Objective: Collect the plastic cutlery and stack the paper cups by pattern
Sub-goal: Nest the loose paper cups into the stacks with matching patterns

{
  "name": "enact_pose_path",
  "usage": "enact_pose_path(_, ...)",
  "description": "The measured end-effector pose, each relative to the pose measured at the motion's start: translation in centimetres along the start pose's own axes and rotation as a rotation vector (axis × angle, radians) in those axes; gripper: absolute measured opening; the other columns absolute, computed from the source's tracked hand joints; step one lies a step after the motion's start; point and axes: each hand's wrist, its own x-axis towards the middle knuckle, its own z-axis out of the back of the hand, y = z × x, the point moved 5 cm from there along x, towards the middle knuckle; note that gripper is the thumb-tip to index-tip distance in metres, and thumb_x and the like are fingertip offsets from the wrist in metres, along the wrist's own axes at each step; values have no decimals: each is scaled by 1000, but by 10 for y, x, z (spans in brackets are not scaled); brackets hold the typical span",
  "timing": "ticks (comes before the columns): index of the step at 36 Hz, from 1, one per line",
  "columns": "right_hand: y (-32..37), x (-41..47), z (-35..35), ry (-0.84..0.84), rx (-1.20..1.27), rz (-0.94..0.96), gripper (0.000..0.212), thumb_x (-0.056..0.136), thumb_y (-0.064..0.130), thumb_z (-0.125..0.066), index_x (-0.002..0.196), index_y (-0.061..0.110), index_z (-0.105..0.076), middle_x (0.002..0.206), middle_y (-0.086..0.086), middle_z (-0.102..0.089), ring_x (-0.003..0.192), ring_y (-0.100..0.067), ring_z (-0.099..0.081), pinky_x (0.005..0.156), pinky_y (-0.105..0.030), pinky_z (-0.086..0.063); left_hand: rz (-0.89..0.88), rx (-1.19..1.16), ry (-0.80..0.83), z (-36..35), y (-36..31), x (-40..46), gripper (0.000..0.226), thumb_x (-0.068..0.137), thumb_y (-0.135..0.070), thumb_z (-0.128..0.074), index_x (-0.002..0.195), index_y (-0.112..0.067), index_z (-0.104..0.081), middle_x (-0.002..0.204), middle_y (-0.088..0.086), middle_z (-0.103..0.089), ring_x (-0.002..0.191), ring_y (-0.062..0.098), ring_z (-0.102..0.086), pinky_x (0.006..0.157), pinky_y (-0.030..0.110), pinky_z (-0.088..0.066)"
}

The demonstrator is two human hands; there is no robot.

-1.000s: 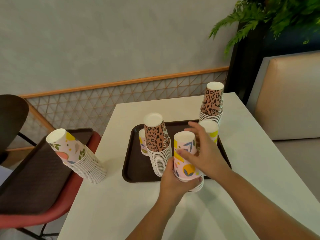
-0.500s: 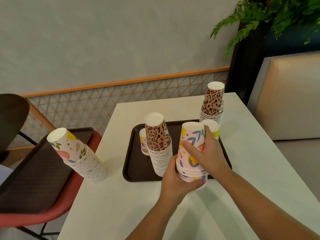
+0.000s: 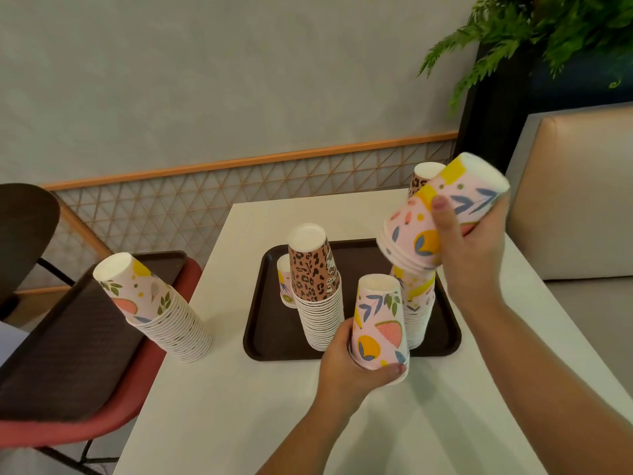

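Head view, nearest first: my left hand (image 3: 346, 363) grips a short fruit-print stack (image 3: 380, 323) at the tray's (image 3: 260, 337) front edge, and my right hand (image 3: 474, 245) holds a tilted nest of fruit cups (image 3: 442, 217) raised above it. I judge the loosely nested lower cups could slip out or strike the leopard stack (image 3: 317, 289) behind. Small writing on that stack is unreadable; no cutlery shows.
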Motion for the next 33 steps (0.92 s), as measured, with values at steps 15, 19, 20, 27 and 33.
enact_pose_path(15, -71, -13, -1, 282, -339, -172, 85, 70, 27, -78, 139, 23, -27, 130, 5, -48, 115, -7, -50, 97, -29, -46, -6, -24, -12, 1, -3, -1, 66, 58, -9, -88, 104, -36, -50, 108, -13, -64, 99, 8, -63, 78, 18, -55)
enact_pose_path(19, -70, -18, -4, 339, -330, -194, 91, 72, 46, -66, 145, 25, -16, 145, 2, -37, 130, -11, -37, 105, -31, -36, -45, -55, -13, 3, -15, -2, 67, 58, -9, -89, 107, -35, -51, 110, -11, -65, 101, 9, -64, 80, 20, -56)
enact_pose_path(20, -70, -18, -4, 346, -320, -192, 90, 74, 51, -62, 146, 23, -17, 146, 3, -36, 131, -11, -36, 106, -31, -36, -68, -60, -16, 4, -20, -2, 68, 58, -9, -89, 109, -35, -52, 111, -9, -66, 102, 10, -64, 81, 21, -56)
enact_pose_path(27, -61, -14, 6, 320, -249, -189, 75, 82, 66, -28, 141, 20, -32, 143, 5, -39, 130, -10, -38, 91, -2, -32, -307, -113, -17, 8, -93, 10, 70, 57, -7, -88, 114, -29, -54, 107, -11, -69, 101, 5, -65, 83, 21, -54)
enact_pose_path(33, -32, -1, 9, 323, -160, -79, 75, 81, 72, -33, 135, 20, -39, 127, 19, -48, 110, 19, -46, 82, 5, -34, -445, -70, -93, 2, -143, 38, 69, 59, -12, -88, 118, -20, -52, 111, -7, -67, 101, 6, -65, 84, 27, -56)
